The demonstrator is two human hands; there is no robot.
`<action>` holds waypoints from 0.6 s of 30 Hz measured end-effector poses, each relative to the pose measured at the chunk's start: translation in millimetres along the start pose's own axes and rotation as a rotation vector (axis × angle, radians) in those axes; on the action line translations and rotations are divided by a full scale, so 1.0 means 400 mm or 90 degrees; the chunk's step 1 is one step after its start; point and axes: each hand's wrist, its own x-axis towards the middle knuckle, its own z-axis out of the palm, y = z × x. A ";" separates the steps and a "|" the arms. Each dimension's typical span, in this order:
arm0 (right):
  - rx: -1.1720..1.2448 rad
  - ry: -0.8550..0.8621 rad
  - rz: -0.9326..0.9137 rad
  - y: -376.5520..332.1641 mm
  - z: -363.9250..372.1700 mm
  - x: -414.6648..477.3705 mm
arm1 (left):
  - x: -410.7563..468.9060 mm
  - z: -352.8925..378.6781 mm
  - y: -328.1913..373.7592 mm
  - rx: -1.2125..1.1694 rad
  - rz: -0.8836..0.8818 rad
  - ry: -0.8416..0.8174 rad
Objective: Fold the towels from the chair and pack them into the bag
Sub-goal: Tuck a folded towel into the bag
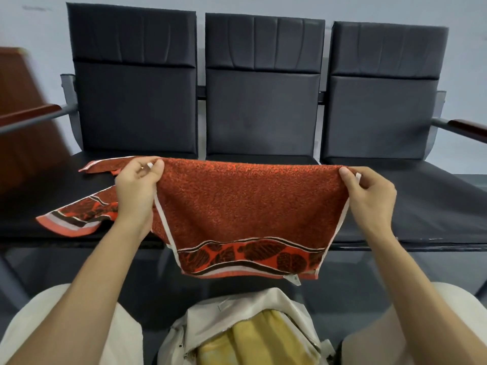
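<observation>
held towel (250,206) spans 12, second towel (79,217) at 10; seat (427,204) free at 2; bag (237,306) mouth at 6 seems partly filled

Waiting room: row of joined black chairs (261,101)

Light: bright, even, diffuse.
Shadows: a dim zone is seen below the red towel (237,204).
Blur: the wooden panel (23,114) left of the towel is smeared.
Distortion: straight lines are bowed far from the towel.
</observation>
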 end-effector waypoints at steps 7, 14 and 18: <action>0.057 -0.050 0.041 0.004 0.024 -0.019 | -0.013 0.002 -0.015 0.030 -0.193 -0.208; -0.001 -0.043 0.143 0.018 0.037 -0.016 | -0.043 0.037 -0.013 -0.024 -0.300 -0.282; -0.107 -0.017 0.175 0.027 0.040 -0.020 | -0.025 0.037 -0.075 0.558 -0.052 -0.215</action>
